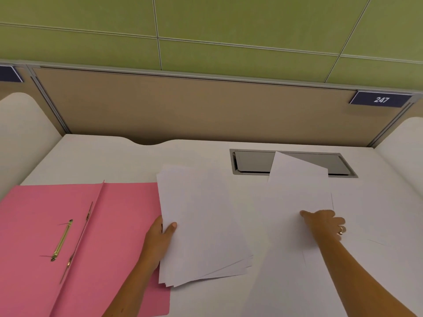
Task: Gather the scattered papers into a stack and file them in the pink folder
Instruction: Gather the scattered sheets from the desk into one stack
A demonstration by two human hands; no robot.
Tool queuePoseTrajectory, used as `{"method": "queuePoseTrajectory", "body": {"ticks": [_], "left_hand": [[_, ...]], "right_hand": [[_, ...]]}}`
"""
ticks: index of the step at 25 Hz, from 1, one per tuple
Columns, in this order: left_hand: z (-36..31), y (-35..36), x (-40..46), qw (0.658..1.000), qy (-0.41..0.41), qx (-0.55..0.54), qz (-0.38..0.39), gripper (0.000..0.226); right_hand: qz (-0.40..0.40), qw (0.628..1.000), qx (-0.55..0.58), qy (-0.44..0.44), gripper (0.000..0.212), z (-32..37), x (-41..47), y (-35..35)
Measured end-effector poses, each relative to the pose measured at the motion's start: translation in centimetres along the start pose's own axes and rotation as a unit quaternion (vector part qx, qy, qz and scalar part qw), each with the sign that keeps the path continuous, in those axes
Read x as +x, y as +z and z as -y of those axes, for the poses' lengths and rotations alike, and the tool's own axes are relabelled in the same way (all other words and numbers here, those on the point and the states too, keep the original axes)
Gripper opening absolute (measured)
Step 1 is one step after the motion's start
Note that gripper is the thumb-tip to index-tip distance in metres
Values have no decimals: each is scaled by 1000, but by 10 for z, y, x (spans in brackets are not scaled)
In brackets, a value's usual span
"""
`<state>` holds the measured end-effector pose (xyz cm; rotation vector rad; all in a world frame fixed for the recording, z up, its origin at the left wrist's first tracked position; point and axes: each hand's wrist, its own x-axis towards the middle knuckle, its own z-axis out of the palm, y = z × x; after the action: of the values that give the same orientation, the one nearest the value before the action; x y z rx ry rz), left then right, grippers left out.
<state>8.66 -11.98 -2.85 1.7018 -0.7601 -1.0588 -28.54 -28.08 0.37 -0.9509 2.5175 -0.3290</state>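
Left hand (161, 234) grips the stack (201, 225); right hand (325, 223) pinches a loose sheet (295, 193). Slide it leftward, square edges.

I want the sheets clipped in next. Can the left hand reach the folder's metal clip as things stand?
Probably yes, but not freely: the left hand is holding the paper stack. The clip lies uncovered on the open folder beside it, with nothing between.

An open folder (68, 236) lies on the desk (114, 161), left of the left hand's fingers (170, 227). Those fingers hold a paper stack (201, 225) overlapping the folder's right edge. Right of it, a loose sheet (295, 202) lies under the right hand's fingers (306, 213), its far corner over the desk's cable hatch (251, 162).
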Motion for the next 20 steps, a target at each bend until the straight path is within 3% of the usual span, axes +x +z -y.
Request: {"method": "queuePoseTrajectory", "body": {"ticks": [4, 12, 16, 20], "left_hand": [[1, -1, 2, 1000, -4, -13, 10, 19], [-1, 1, 2, 1000, -9, -23, 5, 18], [0, 0, 3, 1000, -12, -25, 11, 16], [1, -2, 4, 999, -28, -37, 16, 16]], "right_hand": [[21, 999, -23, 10, 96, -6, 18, -8], [50, 998, -38, -30, 77, -3, 33, -6], [34, 996, 79, -27, 65, -3, 32, -9], [-3, 972, 208, -105, 32, 0, 24, -16]]}}
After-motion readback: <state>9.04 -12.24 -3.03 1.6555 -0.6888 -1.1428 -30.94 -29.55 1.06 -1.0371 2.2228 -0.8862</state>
